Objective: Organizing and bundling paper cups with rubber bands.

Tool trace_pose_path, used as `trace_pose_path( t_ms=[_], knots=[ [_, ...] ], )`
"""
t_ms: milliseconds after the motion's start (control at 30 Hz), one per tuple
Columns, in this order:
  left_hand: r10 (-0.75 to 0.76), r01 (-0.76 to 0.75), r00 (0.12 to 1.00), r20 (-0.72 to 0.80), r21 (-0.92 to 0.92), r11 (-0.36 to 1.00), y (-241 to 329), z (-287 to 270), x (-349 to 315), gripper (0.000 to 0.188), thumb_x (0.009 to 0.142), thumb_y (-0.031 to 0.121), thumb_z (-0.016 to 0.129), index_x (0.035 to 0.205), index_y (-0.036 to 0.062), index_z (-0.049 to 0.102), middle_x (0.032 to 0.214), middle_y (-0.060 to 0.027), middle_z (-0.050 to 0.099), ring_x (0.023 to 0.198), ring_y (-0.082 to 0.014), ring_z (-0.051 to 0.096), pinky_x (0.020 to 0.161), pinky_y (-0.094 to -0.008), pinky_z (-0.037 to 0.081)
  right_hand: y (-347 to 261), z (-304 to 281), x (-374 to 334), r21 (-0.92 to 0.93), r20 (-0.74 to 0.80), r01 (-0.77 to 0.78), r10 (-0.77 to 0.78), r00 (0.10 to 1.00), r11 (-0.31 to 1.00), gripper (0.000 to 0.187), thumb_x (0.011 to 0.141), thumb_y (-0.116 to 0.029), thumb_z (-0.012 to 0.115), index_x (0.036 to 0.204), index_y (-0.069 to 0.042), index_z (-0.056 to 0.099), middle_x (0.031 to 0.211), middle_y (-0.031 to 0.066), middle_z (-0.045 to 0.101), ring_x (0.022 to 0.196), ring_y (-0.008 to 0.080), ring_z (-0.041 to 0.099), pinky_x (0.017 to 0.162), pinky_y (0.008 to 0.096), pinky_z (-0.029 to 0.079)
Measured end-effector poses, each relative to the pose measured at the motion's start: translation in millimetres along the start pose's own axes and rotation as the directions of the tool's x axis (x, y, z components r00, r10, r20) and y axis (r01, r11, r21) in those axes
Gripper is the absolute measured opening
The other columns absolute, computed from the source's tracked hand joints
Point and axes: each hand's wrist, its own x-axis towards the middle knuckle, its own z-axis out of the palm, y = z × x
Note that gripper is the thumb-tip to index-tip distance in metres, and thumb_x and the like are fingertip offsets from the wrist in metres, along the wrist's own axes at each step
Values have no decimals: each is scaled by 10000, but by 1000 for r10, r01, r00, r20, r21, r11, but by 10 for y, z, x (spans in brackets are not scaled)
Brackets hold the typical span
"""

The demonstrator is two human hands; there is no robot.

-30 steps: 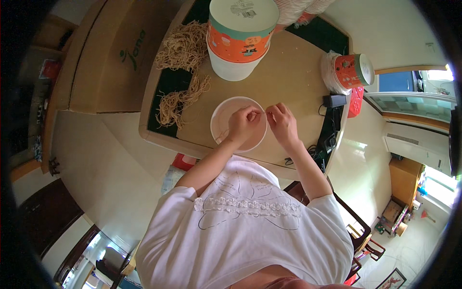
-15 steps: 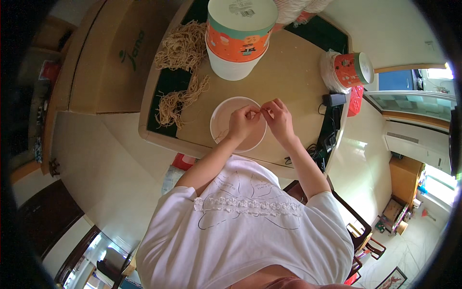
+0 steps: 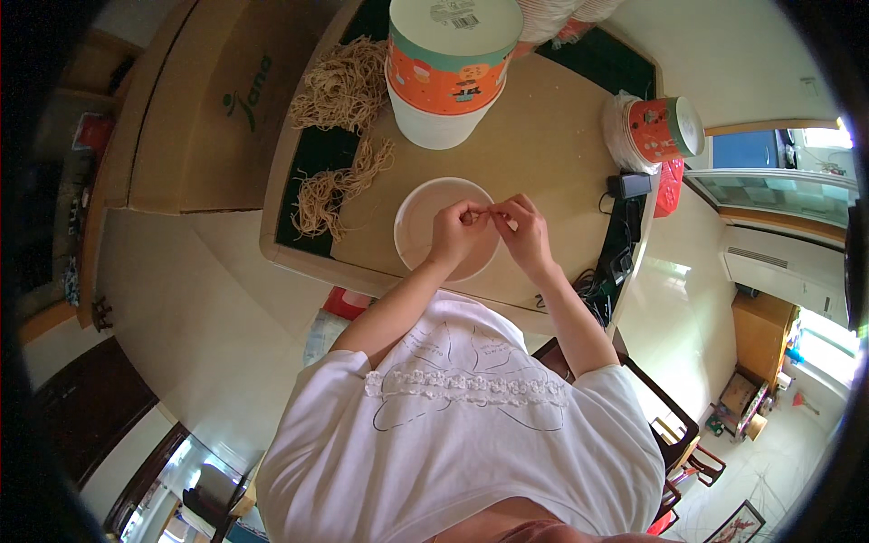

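Note:
Over the open mouth of a white paper bucket [image 3: 418, 201], both hands meet fingertip to fingertip. My left hand [image 3: 457, 233] is closed in a pinch. My right hand [image 3: 522, 235] is pinched too, its tips touching the left's near the bucket's right rim. Whatever lies between the fingers is too small to make out. Left of the bucket, a loose bunch of tan paper-like twine [image 3: 328, 201] rests on the table, and a bigger tangled heap of twine [image 3: 342, 86] sits beyond it.
A stack of upturned orange and green paper buckets [image 3: 446, 81] stands at the far middle. More stacked buckets [image 3: 654, 131] lie at the right edge, near black adapters and cables [image 3: 625, 231]. A large cardboard box [image 3: 226, 118] stands left of the table [image 3: 561, 181].
Both hands stay pinched together in nearly the same place. A thin strand seen earlier at the bucket's left inside no longer shows clearly.

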Motion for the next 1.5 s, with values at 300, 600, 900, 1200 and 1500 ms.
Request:
trace_pose_path(
  t_ms=[300,600,900,1200,1500],
  knots=[
    [-23,29,998,-62,106,994,198,15,-55,90,755,103,689,770,19,660,581,-6,583,532,-63,487,489,-257,400,27,85,1,3,-44,-31,31,999,1000,103,757,-24,624,858,-17,608,829,118,567,723,245,602,635,322,505],
    [-253,294,953,168,-306,906,-121,10,40,117,788,97,649,858,8,679,776,-37,674,674,-97,610,605,-245,487,33,91,-46,87,-62,-78,84,995,993,64,790,7,609,851,-10,606,794,86,579,674,175,566,619,275,471],
    [-378,503,856,354,-399,766,-25,-54,49,99,832,154,627,886,73,648,609,67,502,455,-8,367,406,-176,246,22,64,-95,53,-109,-40,45,993,998,67,807,9,590,873,-6,592,810,101,598,684,186,583,622,267,479],
    [-295,387,915,276,-388,836,-25,-30,42,115,828,138,640,903,59,678,707,40,605,572,-20,486,496,-176,363,-16,48,-101,36,-106,-68,71,992,997,66,796,-16,620,859,-4,604,803,106,598,679,200,595,618,283,489],
    [-197,211,961,196,-53,976,-142,42,96,150,791,92,675,917,10,679,831,-41,676,755,-84,593,688,-235,475,316,78,-60,241,83,-346,336,938,907,101,830,-47,587,909,12,606,819,92,629,690,122,582,629,276,483]
  ],
)
